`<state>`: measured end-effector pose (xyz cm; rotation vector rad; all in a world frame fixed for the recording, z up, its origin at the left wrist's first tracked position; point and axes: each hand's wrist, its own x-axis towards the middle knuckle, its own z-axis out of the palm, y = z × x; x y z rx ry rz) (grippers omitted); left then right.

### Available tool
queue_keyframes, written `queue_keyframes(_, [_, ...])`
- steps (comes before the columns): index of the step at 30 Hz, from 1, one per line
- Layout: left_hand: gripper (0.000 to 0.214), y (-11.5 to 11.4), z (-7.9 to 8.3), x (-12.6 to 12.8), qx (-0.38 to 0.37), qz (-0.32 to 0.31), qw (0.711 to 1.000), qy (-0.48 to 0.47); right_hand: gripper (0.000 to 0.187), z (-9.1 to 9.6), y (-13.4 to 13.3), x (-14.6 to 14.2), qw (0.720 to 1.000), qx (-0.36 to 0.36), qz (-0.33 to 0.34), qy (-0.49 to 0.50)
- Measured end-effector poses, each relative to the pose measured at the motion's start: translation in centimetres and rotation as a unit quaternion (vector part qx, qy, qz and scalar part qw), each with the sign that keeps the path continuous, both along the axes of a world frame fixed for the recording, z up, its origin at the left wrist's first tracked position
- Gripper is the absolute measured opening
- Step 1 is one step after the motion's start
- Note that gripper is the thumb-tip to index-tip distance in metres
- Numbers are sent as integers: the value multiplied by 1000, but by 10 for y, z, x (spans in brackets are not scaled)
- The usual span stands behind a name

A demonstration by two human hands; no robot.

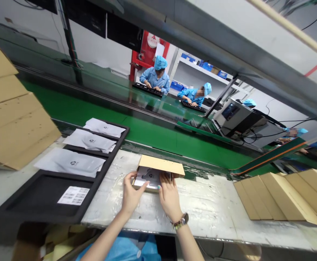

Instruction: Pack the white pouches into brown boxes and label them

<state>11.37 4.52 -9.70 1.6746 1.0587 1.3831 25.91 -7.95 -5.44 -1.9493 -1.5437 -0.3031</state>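
Note:
A small cardboard box [161, 163] stands on the worktable with its lid flap raised at the back. Inside it lies a white plastic bag [149, 175] with a dark printed logo. My left hand [132, 194] grips the box's left side, thumb along the front edge and fingers round the corner. My right hand [169, 192] reaches into the right part of the box, its fingers stretched out flat on the bag. A watch and a beaded bracelet are on my right wrist. What lies under the bag is hidden.
To the left, a black tray [104, 174] carries several white bags [71, 162] and a label sheet [73, 195]. Cardboard boxes are stacked at left [17, 119] and right [280, 195]. Behind the table runs a green conveyor [147, 132]; co-workers [157, 76] sit beyond it.

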Motion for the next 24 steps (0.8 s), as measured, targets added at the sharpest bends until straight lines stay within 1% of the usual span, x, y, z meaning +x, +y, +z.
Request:
queue_keyframes(1, [63, 9, 9, -5, 6, 26, 999, -28, 32, 4, -7, 4, 999, 27, -22, 14])
queue_keyframes(2, [65, 18, 19, -10, 18, 36, 998, -39, 31, 8, -13, 10, 997, 55, -53, 30])
queue_keyframes(3, [70, 29, 31, -14, 29, 24, 999, -31, 32, 13, -17, 17, 992, 80, -84, 46])
queue_keyframes(4, [74, 40, 43, -16, 35, -14, 999, -4, 36, 18, -18, 25, 988, 97, -109, 59])
queue_keyframes(5, [77, 49, 55, -17, 36, -69, 996, 36, 44, 23, -16, 32, 985, 100, -115, 82])
queue_keyframes(6, [75, 57, 65, -16, 33, -127, 988, 82, 54, 27, -12, 40, 984, 90, -104, 112])
queue_keyframes(7, [72, 63, 73, -14, 29, -171, 977, 126, 61, 30, -5, 47, 984, 72, -82, 144])
queue_keyframes(8, [69, 68, 78, -11, 29, -196, 966, 165, 62, 33, 1, 52, 981, 54, -57, 175])
queue_keyframes(9, [69, 70, 79, -10, 32, -205, 959, 193, 61, 33, 6, 56, 978, 39, -36, 201])
queue_keyframes(10, [69, 70, 77, -11, 41, -208, 954, 210, 60, 32, 9, 57, 975, 30, -22, 218])
queue_keyframes(12, [72, 65, 62, -19, 64, -226, 945, 226, 60, 23, 4, 53, 975, 23, -10, 222])
queue_keyframes(15, [74, 51, 24, -47, 96, -280, 916, 270, 63, -6, -24, 37, 977, 1, 5, 212])
queue_keyframes(17, [77, 39, -1, -64, 107, -289, 900, 309, 67, -27, -43, 25, 983, -35, -5, 178])
queue_keyframes(18, [80, 34, -10, -70, 108, -288, 897, 318, 70, -34, -49, 20, 985, -54, -10, 165])
queue_keyframes(19, [85, 29, -16, -73, 102, -285, 898, 318, 73, -38, -53, 17, 984, -70, -12, 162])
queue_keyframes(20, [88, 25, -16, -72, 91, -281, 903, 311, 74, -39, -53, 15, 982, -79, -9, 171])
queue_keyframes(21, [90, 23, -13, -68, 78, -275, 909, 302, 73, -36, -50, 16, 979, -79, -2, 190])
queue_keyframes(22, [89, 23, -4, -61, 66, -268, 914, 298, 70, -29, -44, 19, 975, -73, 1, 209])
queue_keyframes(24, [75, 30, 23, -40, 40, -240, 914, 324, 58, -7, -25, 33, 971, -58, -7, 232])
